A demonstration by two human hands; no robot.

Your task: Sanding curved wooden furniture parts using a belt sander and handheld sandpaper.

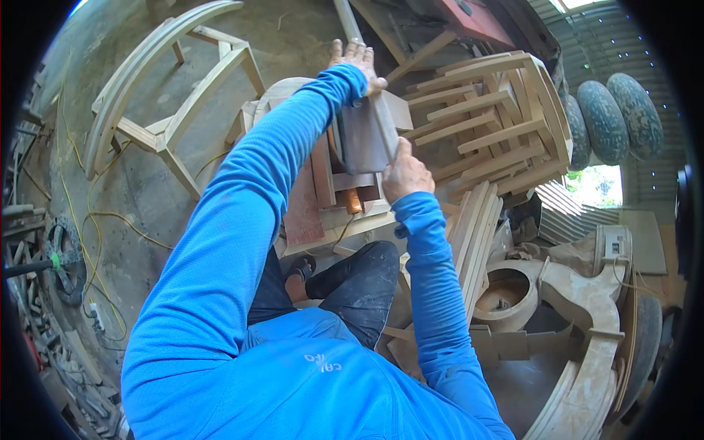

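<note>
A long pale wooden strip (385,123) lies along the grey metal bed (361,143) of a woodworking machine, its far end reaching past my left hand. My left hand (356,64) rests on top of the strip, fingers stretched forward and thumb out to the side. Nearer to me, my right hand (408,170) is closed around the strip's near end, at the right edge of the bed. Below the bed are a reddish-brown board (304,202) and a copper-coloured cylinder (353,201). My left hand and forearm hide part of the strip and the bed.
A curved wooden frame (165,136) stands on the floor at left, near a yellow cord (132,231). Stacked slatted wooden frames (491,117) rise at right, with long boards (473,246) nearer. A large pale machine (587,301) with a round housing stands at lower right.
</note>
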